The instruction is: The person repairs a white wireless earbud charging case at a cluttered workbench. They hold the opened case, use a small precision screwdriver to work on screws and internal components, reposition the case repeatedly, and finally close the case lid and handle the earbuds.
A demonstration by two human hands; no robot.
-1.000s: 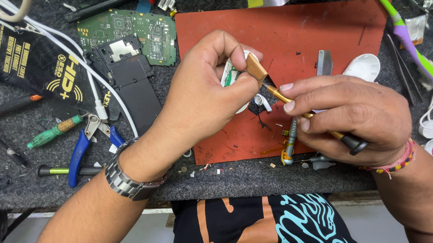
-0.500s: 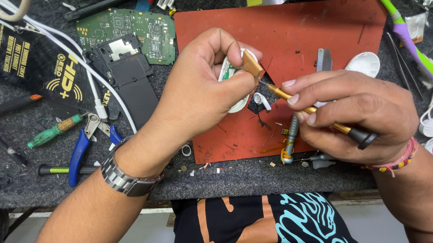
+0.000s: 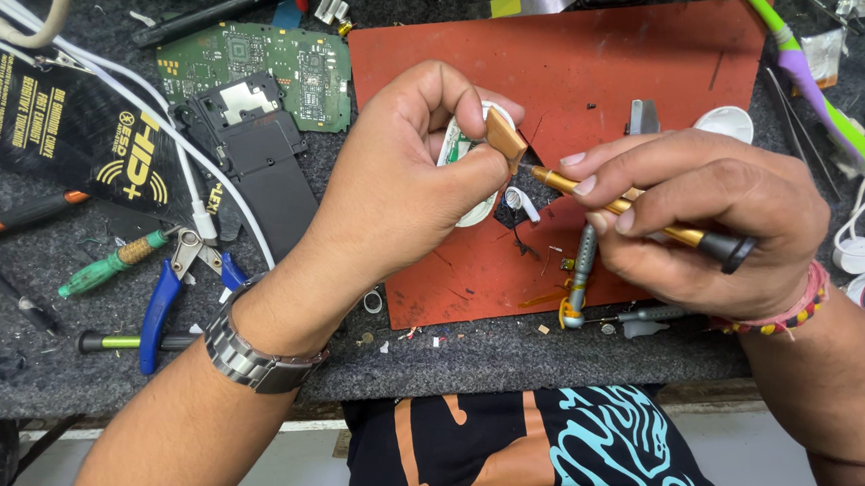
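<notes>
Red mat (image 3: 642, 70), screwdriver (image 3: 641, 215) now lower

Two hands: left hand (image 3: 399, 190), right hand (image 3: 711, 221). One red rubber mat (image 3: 642, 70). One green circuit board (image 3: 272, 73). One blue-handled pliers (image 3: 161, 305). One gold-shafted screwdriver (image 3: 641, 215). One green-handled screwdriver (image 3: 104, 271). One steel wristwatch (image 3: 249, 349).

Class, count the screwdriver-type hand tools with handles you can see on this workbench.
5: orange-handled, green-handled and black-and-green at left; grey one on the red mat; gold one in the right hand. More may be hidden.
</notes>
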